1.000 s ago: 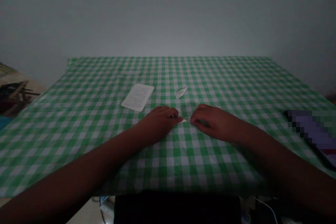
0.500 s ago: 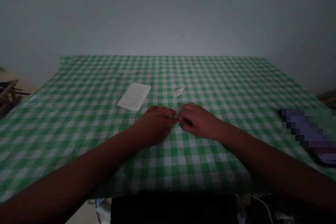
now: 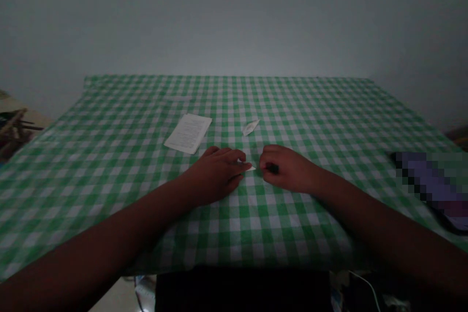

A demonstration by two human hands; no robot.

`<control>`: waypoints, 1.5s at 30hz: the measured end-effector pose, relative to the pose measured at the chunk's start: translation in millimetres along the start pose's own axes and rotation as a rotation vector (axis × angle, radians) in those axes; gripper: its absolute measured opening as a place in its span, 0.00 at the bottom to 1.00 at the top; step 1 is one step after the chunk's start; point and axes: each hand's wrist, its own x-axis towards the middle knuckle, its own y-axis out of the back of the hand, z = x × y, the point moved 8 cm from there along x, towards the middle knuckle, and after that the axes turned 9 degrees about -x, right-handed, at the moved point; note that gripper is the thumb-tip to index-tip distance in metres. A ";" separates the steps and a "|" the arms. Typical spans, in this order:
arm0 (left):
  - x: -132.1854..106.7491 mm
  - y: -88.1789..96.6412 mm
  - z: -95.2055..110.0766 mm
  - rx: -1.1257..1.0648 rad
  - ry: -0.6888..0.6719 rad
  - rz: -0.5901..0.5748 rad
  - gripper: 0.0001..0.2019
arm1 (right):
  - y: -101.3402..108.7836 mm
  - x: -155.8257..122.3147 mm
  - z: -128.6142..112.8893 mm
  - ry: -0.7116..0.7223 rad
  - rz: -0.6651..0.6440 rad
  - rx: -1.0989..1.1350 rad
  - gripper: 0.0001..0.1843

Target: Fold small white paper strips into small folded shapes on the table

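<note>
My left hand [image 3: 219,175] lies low over the checked cloth, its fingers closed on a small white piece of paper [image 3: 253,168]. Only a pointed white tip sticks out past the fingertips; the rest is covered. To the right, a short gap from that tip, my right hand [image 3: 288,168] is curled into a loose fist, with nothing visible in it. Beyond the hands lies a small folded paper [image 3: 250,127] with pointed ends. Behind my left hand rests a small stack of printed paper sheets [image 3: 188,133].
A green and white checked tablecloth [image 3: 120,156] covers the table up to a plain wall [image 3: 234,19]. At the right edge lies a dark phone-like device [image 3: 431,185], partly pixelated. A white cable [image 3: 369,285] hangs below the table's near edge.
My right hand has moved a little to the right, letting go of the paper's tip. The tip now shows beyond my left fingers. My left hand keeps its hold.
</note>
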 end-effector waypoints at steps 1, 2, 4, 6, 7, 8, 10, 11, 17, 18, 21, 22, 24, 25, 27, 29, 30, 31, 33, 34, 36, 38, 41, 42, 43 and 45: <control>-0.8 -0.2 0.2 0.004 -0.002 -0.009 0.18 | 1.3 0.1 1.0 -0.010 0.019 0.015 0.03; -1.8 0.0 0.6 0.008 -0.001 -0.019 0.18 | 2.1 0.8 1.2 -0.014 0.038 0.018 0.03; -4.4 1.1 3.0 0.014 0.002 -0.035 0.19 | 1.2 3.3 -0.4 -0.014 0.060 -0.010 0.03; -7.3 3.6 6.2 0.016 0.009 -0.033 0.20 | -1.1 6.1 -1.1 -0.025 0.067 -0.062 0.04; -8.7 4.3 8.0 0.015 0.012 -0.036 0.20 | -2.2 7.3 -0.7 -0.034 0.068 -0.086 0.04; -9.9 4.7 9.4 0.013 0.016 -0.039 0.19 | -3.2 8.1 0.0 -0.043 0.066 -0.102 0.05; -11.5 4.8 11.2 0.007 0.023 -0.047 0.19 | -4.3 8.9 1.7 -0.052 0.063 -0.117 0.05; -12.0 4.8 11.4 0.002 0.026 -0.049 0.20 | -4.5 9.1 2.5 -0.052 0.062 -0.121 0.04; -12.7 5.5 10.1 -0.031 0.031 -0.054 0.22 | -5.3 12.9 2.7 -0.085 0.057 -0.196 0.08; -12.7 5.8 10.0 -0.032 0.031 -0.052 0.22 | -5.7 13.8 2.1 -0.099 0.059 -0.210 0.09; -12.6 6.9 10.8 -0.034 0.020 -0.035 0.23 | -6.0 15.6 1.1 -0.149 0.083 -0.239 0.10; -12.7 7.0 11.0 -0.033 0.016 -0.030 0.23 | -5.8 15.8 1.4 -0.163 0.092 -0.244 0.10; -13.0 6.2 10.4 -0.031 0.015 -0.031 0.24 | -5.2 15.7 2.5 -0.168 0.099 -0.245 0.10; -13.1 5.8 9.8 -0.030 0.017 -0.031 0.24 | -5.2 15.6 2.8 -0.154 0.089 -0.242 0.10; -13.4 5.5 8.5 -0.030 0.020 -0.028 0.23 | -6.2 15.2 2.0 -0.092 0.046 -0.222 0.09; -13.6 5.2 8.0 -0.034 0.018 -0.032 0.23 | -7.2 14.2 0.5 -0.025 -0.002 -0.190 0.07; -13.6 4.9 7.9 -0.037 0.018 -0.038 0.23 | -7.4 13.6 -0.1 -0.004 -0.017 -0.177 0.06; -13.6 4.6 7.8 -0.039 0.021 -0.046 0.23 | -7.4 13.4 -0.5 0.005 -0.025 -0.170 0.06; -13.5 4.7 8.0 -0.041 0.027 -0.057 0.23 | -8.1 13.8 -1.2 -0.002 -0.023 -0.184 0.07; -13.4 4.9 8.2 -0.041 0.030 -0.061 0.24 | -8.8 14.4 -1.6 -0.015 -0.017 -0.200 0.08; -13.2 5.8 9.4 -0.042 0.030 -0.062 0.25 | -10.3 15.8 -1.8 -0.060 0.000 -0.231 0.10; -12.9 6.5 10.8 -0.043 0.026 -0.062 0.25 | -11.0 16.3 -1.4 -0.120 0.023 -0.247 0.10; -12.5 7.8 11.6 -0.032 0.024 -0.051 0.25 | -10.0 15.4 -0.7 -0.200 0.052 -0.268 0.11; -12.4 8.2 11.9 -0.027 0.020 -0.044 0.25 | -9.5 14.9 -0.3 -0.222 0.055 -0.279 0.12; -12.4 8.5 12.1 -0.023 0.013 -0.040 0.25 | -8.9 14.4 0.5 -0.243 0.056 -0.290 0.13; -12.6 8.7 12.3 -0.020 -0.004 -0.033 0.24 | -7.7 13.2 3.2 -0.273 0.052 -0.305 0.14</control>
